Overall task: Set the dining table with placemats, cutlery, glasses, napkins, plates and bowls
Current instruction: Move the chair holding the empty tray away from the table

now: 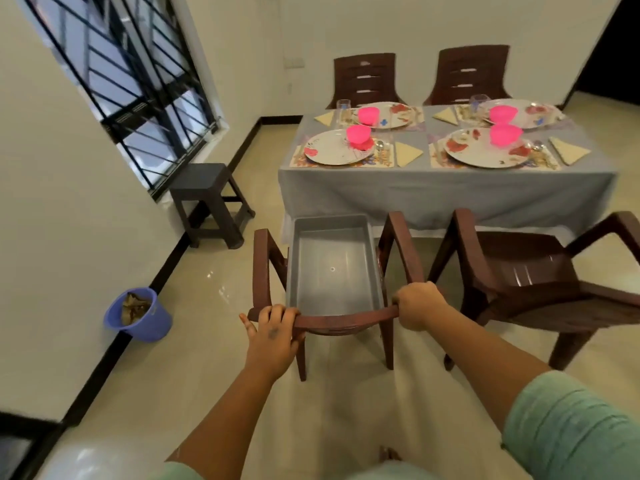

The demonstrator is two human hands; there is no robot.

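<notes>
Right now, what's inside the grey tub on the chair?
Nothing shows inside the grey tub: its bare floor is visible. The chair's backrest, held by the left hand and right hand, hides the tub's nearest edge.

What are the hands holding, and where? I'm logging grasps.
Both hands, left hand and right hand, grip the brown chair by its backrest's top rail.

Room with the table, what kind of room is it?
Probably a home dining room. A cloth-covered table holds four place settings with flowered plates and pink bowls, and brown chairs stand round it.
</notes>
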